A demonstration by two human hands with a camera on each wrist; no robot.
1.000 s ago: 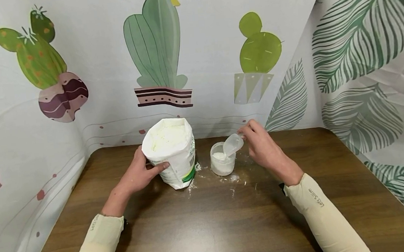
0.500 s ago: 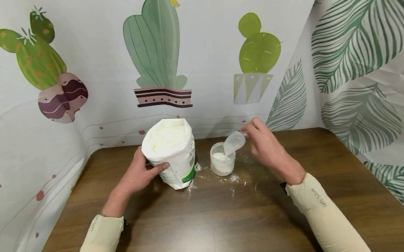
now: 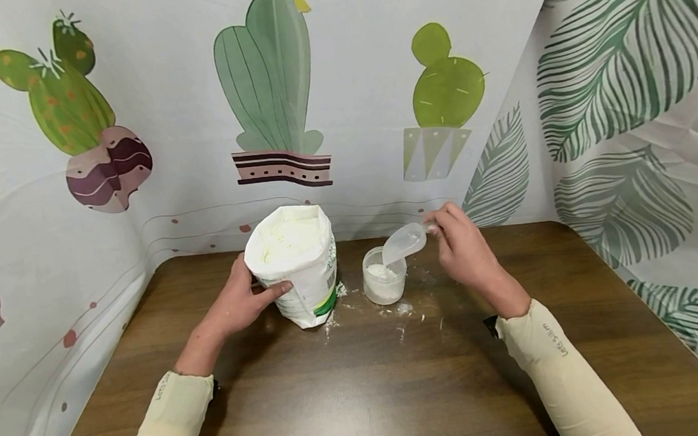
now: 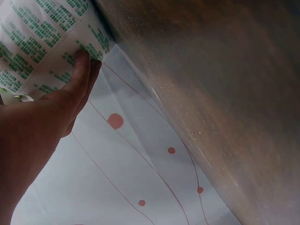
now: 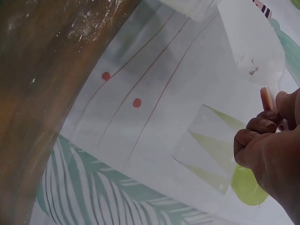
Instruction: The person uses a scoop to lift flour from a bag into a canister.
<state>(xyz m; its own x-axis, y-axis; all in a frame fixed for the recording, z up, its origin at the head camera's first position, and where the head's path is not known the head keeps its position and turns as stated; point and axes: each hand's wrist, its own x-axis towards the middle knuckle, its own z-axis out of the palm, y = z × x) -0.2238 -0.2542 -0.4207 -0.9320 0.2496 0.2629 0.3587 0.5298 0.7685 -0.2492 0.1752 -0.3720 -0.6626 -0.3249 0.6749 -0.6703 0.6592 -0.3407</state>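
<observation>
Scoop (image 3: 404, 242) higher (sleeve (image 3: 562, 372): "Let's Slim")

Just left of the frame's centre the bag (image 3: 310, 292) stands on the table (image 3: 364, 390); just right, the jar (image 3: 385, 292) holds powder (image 3: 379, 271), the scoop (image 3: 408, 240) tilted over its rim.

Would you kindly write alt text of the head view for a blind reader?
A right hand holds a translucent scoop at the mouth of a jar of white powder; the left hand grips an open powder bag on a wooden table.
</observation>
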